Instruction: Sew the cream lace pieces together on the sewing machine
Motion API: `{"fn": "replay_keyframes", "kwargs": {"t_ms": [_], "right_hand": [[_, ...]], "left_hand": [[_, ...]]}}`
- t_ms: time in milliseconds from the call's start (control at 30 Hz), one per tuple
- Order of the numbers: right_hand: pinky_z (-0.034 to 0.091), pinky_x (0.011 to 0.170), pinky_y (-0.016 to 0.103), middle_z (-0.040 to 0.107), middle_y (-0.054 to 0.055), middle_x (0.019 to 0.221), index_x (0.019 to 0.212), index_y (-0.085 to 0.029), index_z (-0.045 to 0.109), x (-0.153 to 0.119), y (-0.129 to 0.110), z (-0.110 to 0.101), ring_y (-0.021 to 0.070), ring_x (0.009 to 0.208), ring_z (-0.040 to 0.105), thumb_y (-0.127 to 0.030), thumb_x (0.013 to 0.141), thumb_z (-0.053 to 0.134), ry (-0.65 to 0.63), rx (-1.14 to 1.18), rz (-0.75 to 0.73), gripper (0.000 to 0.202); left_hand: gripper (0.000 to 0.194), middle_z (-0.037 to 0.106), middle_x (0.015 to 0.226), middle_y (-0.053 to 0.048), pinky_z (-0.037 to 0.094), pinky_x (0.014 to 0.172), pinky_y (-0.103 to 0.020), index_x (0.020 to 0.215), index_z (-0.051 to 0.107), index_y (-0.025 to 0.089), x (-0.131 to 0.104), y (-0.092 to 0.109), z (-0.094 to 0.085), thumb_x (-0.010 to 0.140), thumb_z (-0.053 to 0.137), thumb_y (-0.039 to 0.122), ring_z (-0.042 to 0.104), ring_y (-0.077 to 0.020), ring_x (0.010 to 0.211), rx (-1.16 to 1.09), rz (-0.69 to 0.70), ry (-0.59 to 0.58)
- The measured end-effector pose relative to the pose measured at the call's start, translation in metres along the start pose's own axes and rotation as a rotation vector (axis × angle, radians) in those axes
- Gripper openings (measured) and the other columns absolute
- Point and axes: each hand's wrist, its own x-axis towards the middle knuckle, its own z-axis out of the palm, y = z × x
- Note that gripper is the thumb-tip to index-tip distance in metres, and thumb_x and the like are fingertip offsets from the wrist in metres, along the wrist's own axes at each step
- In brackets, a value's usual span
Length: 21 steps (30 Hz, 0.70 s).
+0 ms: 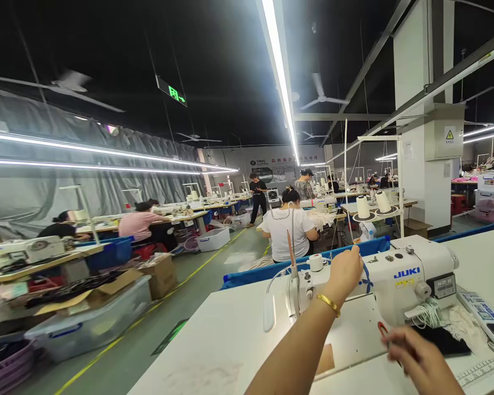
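Note:
A white JUKI sewing machine (pixel 395 274) stands on the white table. My left hand (pixel 346 271), with a gold bracelet on its wrist, is raised in front of the machine's arm, left of the blue fabric tie (pixel 367 278). Its thumb and fingers are pinched together; anything between them is too fine to make out. Low at the right, my right hand (pixel 422 356) is blurred and closed around thread snips with a red loop (pixel 382 328). Behind the left hand are a small white spool (pixel 316 263) and two thread cones (pixel 363 207) on a stand.
Right of the machine lie a phone (pixel 486 318), white cord (pixel 428 314), black cloth (pixel 442 339) and a clear ruler (pixel 477 373). A lit lamp (pixel 269 312) hangs by the needle area. A blue cloth trough (pixel 251 276) edges the table; a co-worker (pixel 288 230) sits beyond.

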Motion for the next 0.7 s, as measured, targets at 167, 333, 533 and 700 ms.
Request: {"fn": "replay_keyframes", "kwargs": {"t_ms": [167, 333, 533, 700], "right_hand": [[0.06, 0.079, 0.035, 0.074, 0.008, 0.098, 0.099, -0.024, 0.071, 0.109, -0.004, -0.013, 0.024, 0.091, 0.071, -0.033, 0.102, 0.054, 0.236, -0.128, -0.204, 0.02], [0.058, 0.09, 0.041, 0.073, 0.01, 0.104, 0.104, -0.025, 0.07, 0.167, -0.001, 0.01, 0.0255, 0.099, 0.07, -0.033, 0.104, 0.05, 0.216, -0.118, -0.287, 0.022], [0.058, 0.096, 0.04, 0.075, 0.008, 0.111, 0.107, -0.026, 0.071, 0.179, 0.006, 0.012, 0.0224, 0.104, 0.07, -0.024, 0.105, 0.048, 0.116, -0.116, -0.379, 0.023], [0.058, 0.097, 0.041, 0.075, 0.008, 0.115, 0.111, -0.027, 0.072, 0.179, 0.009, 0.007, 0.0223, 0.108, 0.07, -0.024, 0.107, 0.045, 0.063, -0.157, -0.405, 0.027]], "left_hand": [[0.032, 0.069, 0.086, -0.007, 0.041, 0.075, -0.03, 0.077, 0.056, 0.02, -0.001, -0.015, 0.0, 0.105, 0.043, 0.028, 0.064, -0.0212, 0.085, -0.146, -0.04, 0.119], [0.032, 0.066, 0.083, -0.002, 0.04, 0.071, -0.028, 0.082, 0.055, 0.021, 0.0, -0.024, 0.001, 0.104, 0.044, 0.04, 0.06, -0.0177, 0.078, -0.36, -0.057, 0.212], [0.033, 0.06, 0.075, 0.001, 0.038, 0.065, -0.027, 0.079, 0.055, 0.02, 0.0, -0.027, 0.003, 0.098, 0.051, 0.048, 0.054, -0.016, 0.071, -0.557, -0.055, 0.242], [0.032, 0.058, 0.074, 0.002, 0.037, 0.066, -0.027, 0.079, 0.056, 0.02, -0.001, -0.028, 0.002, 0.097, 0.053, 0.047, 0.052, -0.0158, 0.07, -0.659, -0.053, 0.243]]}}
